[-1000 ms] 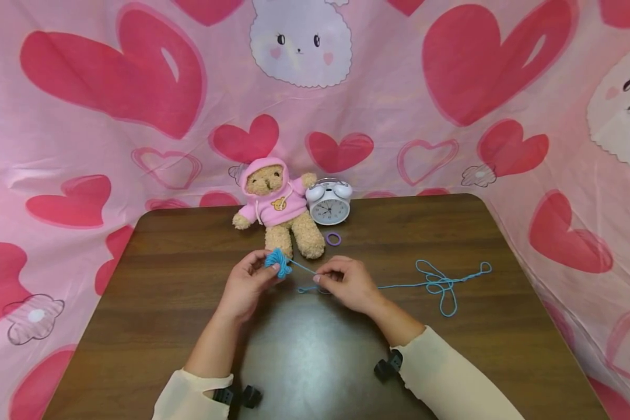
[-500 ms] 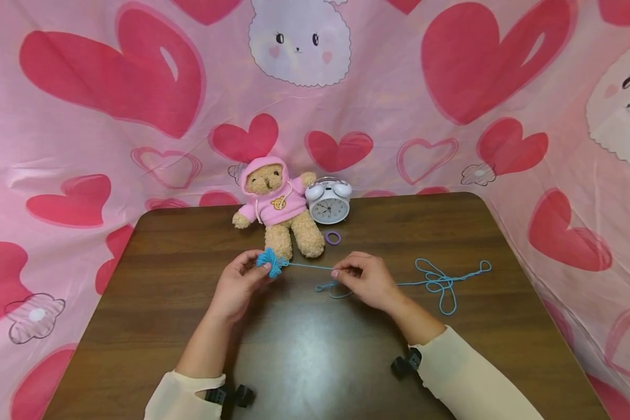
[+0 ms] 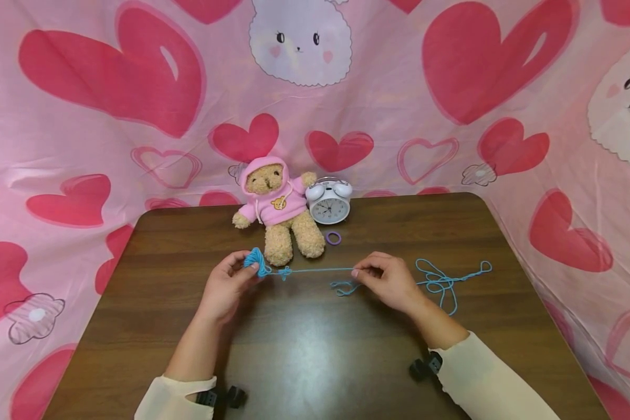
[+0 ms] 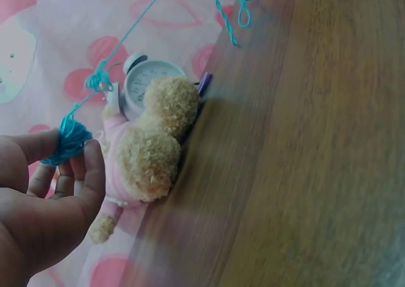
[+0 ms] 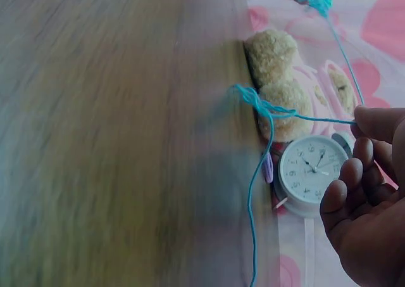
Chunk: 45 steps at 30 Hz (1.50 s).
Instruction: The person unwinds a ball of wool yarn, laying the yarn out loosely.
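My left hand (image 3: 230, 284) pinches a small bundle of blue yarn (image 3: 255, 262) between thumb and fingers; the left wrist view shows the same yarn bundle (image 4: 73, 140) fanned out above the fingertips. From it a taut strand (image 3: 320, 270) with a small tangle (image 3: 284, 272) near the bundle runs across to my right hand (image 3: 391, 282). There the thumb and index finger pinch the strand. A looped yarn tangle (image 5: 253, 100) hangs from the right hand's pinch, and its tail trails down. More loose yarn loops (image 3: 441, 280) lie on the table to the right.
Behind the hands a teddy bear (image 3: 280, 210) in a pink hoodie sits at the table's back. A white alarm clock (image 3: 329, 209) stands beside it. In front of the clock lies a purple ring (image 3: 333, 238). A pink heart-print cloth (image 3: 388, 105) hangs behind the wooden table (image 3: 304, 350).
My hands have moved apart, the right one to the right and the left one to the left. The strand between them has lengthened, and a small tangle has come away from the bundle.
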{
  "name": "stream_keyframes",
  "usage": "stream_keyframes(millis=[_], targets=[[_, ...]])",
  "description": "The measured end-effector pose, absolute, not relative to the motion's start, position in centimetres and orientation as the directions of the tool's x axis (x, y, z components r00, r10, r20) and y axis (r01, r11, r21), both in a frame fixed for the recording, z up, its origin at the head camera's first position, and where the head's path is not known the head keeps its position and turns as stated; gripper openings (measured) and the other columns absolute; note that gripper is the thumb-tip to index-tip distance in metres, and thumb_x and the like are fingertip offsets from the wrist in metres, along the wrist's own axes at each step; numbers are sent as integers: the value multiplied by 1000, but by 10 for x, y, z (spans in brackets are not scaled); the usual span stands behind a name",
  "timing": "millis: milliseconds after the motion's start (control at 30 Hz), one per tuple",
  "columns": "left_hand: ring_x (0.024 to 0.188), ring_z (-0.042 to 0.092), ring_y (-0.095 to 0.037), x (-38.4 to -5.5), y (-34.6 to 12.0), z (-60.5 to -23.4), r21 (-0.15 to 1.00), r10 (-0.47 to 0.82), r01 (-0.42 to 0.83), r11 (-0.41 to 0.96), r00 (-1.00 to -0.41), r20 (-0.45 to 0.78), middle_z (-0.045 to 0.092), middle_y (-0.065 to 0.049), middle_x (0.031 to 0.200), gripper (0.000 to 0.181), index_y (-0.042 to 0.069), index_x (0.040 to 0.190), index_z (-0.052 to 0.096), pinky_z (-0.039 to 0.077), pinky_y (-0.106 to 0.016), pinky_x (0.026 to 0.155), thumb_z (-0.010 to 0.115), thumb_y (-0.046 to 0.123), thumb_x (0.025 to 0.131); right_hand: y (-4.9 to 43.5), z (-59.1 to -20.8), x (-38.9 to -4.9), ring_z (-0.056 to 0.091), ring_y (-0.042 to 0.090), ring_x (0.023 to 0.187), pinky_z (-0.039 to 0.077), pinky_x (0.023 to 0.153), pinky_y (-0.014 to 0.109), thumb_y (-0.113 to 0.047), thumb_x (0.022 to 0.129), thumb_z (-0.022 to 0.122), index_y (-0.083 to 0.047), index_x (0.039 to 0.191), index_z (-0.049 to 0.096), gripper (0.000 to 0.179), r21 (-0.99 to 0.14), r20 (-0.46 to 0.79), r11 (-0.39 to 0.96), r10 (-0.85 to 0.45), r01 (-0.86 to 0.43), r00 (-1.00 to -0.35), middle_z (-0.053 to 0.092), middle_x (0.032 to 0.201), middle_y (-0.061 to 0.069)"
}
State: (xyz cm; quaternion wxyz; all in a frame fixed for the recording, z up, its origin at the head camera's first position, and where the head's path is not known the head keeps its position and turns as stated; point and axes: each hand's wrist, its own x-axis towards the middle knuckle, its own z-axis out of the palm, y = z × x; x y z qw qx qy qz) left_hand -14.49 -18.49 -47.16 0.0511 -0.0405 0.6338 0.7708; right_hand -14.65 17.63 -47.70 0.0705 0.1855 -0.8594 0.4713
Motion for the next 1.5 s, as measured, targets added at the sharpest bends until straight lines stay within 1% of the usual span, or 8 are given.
stream_keyframes(millis=[233, 400, 467, 667, 733, 967, 1267, 1500], targets=[[98, 67, -16, -145, -194, -471, 975, 9, -124, -184, -992, -125, 63, -6, 108, 25, 0, 122, 57, 60, -37, 91, 66, -2, 99, 194, -477, -142, 58, 10, 70, 50, 61, 24, -18, 91, 82, -14, 93, 81, 5, -781, 274, 512, -234, -358, -933, 68, 85, -11], [98, 69, -17, -144, -203, -471, 976, 1, -119, -180, -993, -121, 65, -5, 109, 27, -2, 126, 54, 60, -37, 91, 65, -1, 100, 210, -478, -141, 57, 10, 71, 49, 62, 23, -20, 92, 82, -14, 93, 80, 6, -772, 255, 542, -215, -332, -943, 68, 86, -10], [98, 69, -17, -144, -206, -471, 978, 0, -115, -176, -993, -117, 65, -5, 110, 29, -3, 127, 53, 60, -36, 91, 65, 0, 101, 216, -479, -140, 56, 10, 70, 48, 61, 21, -16, 91, 82, -15, 93, 80, 2, -767, 264, 548, -206, -334, -942, 68, 86, -10], [99, 69, -15, -143, -214, -471, 978, -10, -107, -180, -994, -110, 65, -5, 111, 27, 1, 125, 55, 60, -34, 91, 66, 3, 101, 233, -479, -136, 54, 9, 69, 45, 59, 20, -11, 90, 82, -16, 93, 80, 6, -733, 299, 579, -196, -357, -934, 67, 83, -10], [99, 69, -15, -143, -216, -471, 977, -21, -106, -184, -994, -112, 65, -5, 111, 27, 0, 125, 54, 60, -34, 90, 66, 3, 101, 238, -479, -134, 53, 9, 69, 44, 59, 20, -12, 91, 82, -16, 92, 80, 4, -720, 294, 600, -192, -349, -936, 67, 82, -11], [101, 68, -15, -142, -224, -468, 979, -51, -124, -163, -990, -134, 63, -4, 113, 34, -4, 129, 50, 60, -33, 91, 66, 6, 101, 258, -479, -130, 54, 7, 69, 44, 59, 18, -12, 90, 82, -20, 91, 79, 8, -681, 295, 655, -163, -327, -942, 67, 82, -12], [101, 68, -14, -138, -238, -465, 979, -59, -96, -181, -992, -108, 61, -5, 114, 26, 3, 124, 55, 59, -33, 91, 66, 7, 102, 287, -476, -124, 54, 6, 71, 43, 60, 15, -13, 90, 82, -18, 93, 80, 6, -661, 291, 698, -98, -274, -952, 71, 87, -7], [101, 70, -14, -138, -244, -467, 975, -64, -82, -206, -993, -97, 63, -4, 113, 27, 2, 124, 55, 60, -33, 90, 68, 8, 101, 309, -478, -119, 53, 4, 71, 41, 60, 16, -15, 90, 82, -15, 93, 80, 4, -644, 288, 729, -47, -230, -956, 70, 83, -7]])
